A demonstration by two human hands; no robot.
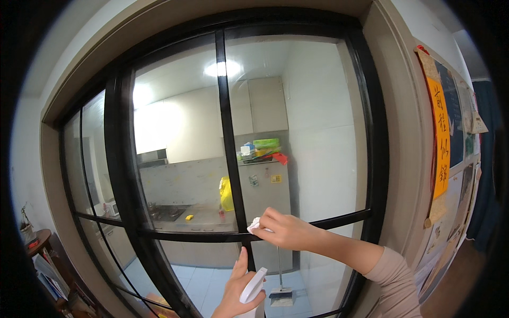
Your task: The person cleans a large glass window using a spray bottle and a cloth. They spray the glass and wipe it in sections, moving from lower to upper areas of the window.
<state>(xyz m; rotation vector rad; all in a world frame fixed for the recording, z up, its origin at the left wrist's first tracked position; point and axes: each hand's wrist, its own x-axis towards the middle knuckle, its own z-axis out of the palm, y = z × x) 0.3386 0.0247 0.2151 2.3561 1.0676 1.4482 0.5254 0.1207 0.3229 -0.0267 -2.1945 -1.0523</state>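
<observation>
My right hand [284, 232] is closed on a crumpled white cloth or tissue [254, 225], held against the glazed door where the black crossbar [191, 237] meets the upright bar [230, 131]. Lower down, my left hand [236, 292] grips a white spray bottle [253, 285] by its neck, with the forefinger raised near the upright bar. The bottle's lower part runs out of view at the bottom edge. Large glass panes [326, 131] in black frames stand before me.
Behind the glass are a fridge [264, 206], a stove [169, 213], a yellow bag [226, 194] and a dustpan [282, 297]. A hanging scroll [440, 139] is on the right wall. At lower left stands a wooden shelf [43, 238] with books and a potted plant [27, 230].
</observation>
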